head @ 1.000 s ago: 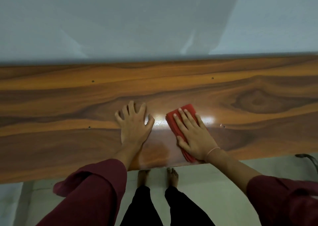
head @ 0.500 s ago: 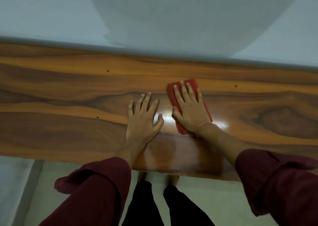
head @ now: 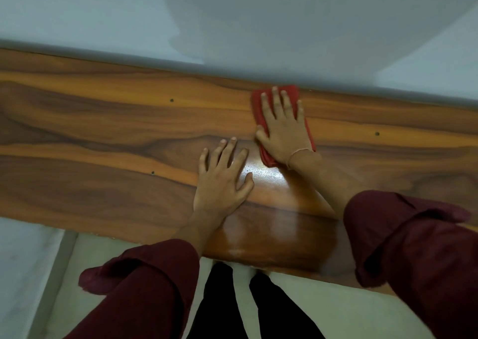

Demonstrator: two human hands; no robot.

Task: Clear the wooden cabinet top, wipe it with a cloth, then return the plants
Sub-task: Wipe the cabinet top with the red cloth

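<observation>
Head view: my right hand point(head: 283, 129) lies flat, fingers spread, pressing the red cloth point(head: 261, 108) onto the wooden cabinet top point(head: 103, 137); the cloth's far edge sits just at the back edge where the top meets the grey wall point(head: 232, 23). My left hand point(head: 222, 183) is flat and spread on bare wood, holding nothing, just beside the cloth's near corner. Glare patch between the wrists. A few small dark dots in the wood, otherwise open surface to left and right. Front edge runs over pale floor point(head: 85, 256); maroon sleeves point(head: 403, 238) cover part of it. No plants in frame.
</observation>
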